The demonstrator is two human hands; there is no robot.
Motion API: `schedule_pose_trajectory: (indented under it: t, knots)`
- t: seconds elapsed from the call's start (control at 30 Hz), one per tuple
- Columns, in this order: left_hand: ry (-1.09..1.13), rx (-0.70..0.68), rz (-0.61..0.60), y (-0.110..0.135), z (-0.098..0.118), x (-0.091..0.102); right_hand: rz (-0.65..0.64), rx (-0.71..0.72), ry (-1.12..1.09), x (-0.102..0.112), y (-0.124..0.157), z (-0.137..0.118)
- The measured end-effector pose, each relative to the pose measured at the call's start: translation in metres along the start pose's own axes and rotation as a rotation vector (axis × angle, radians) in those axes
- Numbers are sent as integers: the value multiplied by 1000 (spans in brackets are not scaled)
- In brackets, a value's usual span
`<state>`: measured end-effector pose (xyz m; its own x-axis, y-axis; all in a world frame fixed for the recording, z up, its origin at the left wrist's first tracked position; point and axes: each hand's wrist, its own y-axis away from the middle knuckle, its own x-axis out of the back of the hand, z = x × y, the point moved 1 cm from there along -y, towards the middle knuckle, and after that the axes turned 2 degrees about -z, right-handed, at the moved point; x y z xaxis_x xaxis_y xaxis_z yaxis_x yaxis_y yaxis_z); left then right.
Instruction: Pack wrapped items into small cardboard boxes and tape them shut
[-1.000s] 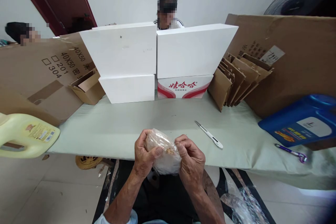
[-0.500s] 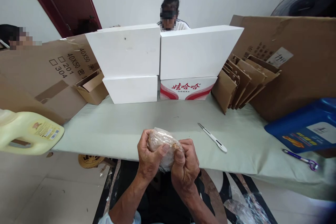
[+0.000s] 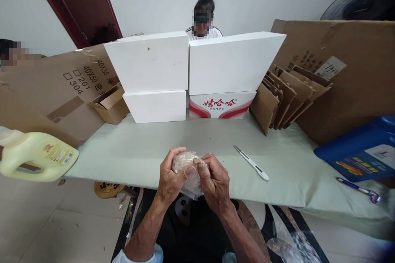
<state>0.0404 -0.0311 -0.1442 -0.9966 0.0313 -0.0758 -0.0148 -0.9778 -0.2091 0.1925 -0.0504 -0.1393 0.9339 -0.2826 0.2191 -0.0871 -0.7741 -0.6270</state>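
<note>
my left hand (image 3: 170,177) cups the plastic bundle (image 3: 190,185) by the edge of the table (image 3: 132,148), probably to steady it, while my right hand (image 3: 216,181) pinches its upper right side. the knife (image 3: 251,163) lies apart, leaving both hands for gripping.

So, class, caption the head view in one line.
Left hand and right hand hold a rounded clear plastic bundle; slim white knife on pale green cloth.

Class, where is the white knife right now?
In the head view's right half, the white knife lies on the pale green table cover, between the right hand and the blue jug.
</note>
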Motion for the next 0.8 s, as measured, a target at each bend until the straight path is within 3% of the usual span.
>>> schedule_pose_trajectory:
  t: [0.07, 0.2, 0.27, 0.33, 0.53, 0.8]
  knots:
    - [-3, -14, 46, -2, -2, 4, -7, 31, 48, 2, 4, -1]
    - [128, 4, 211, -3, -11, 10, 154, 99, 197, 8, 15, -3]
    - [175, 11, 239, -2, -13, 10, 173, 96, 212, 9, 19, -6]
    - [197, -3, 247, 0, -12, 9, 139, 44, 141, 9, 19, -10]
    - [220, -23, 231, 4, -5, 7, 22, -350, -301, 6, 13, -11]
    - [276, -14, 204, 8, -3, 3, -1, -472, -594, 3, 21, 9]
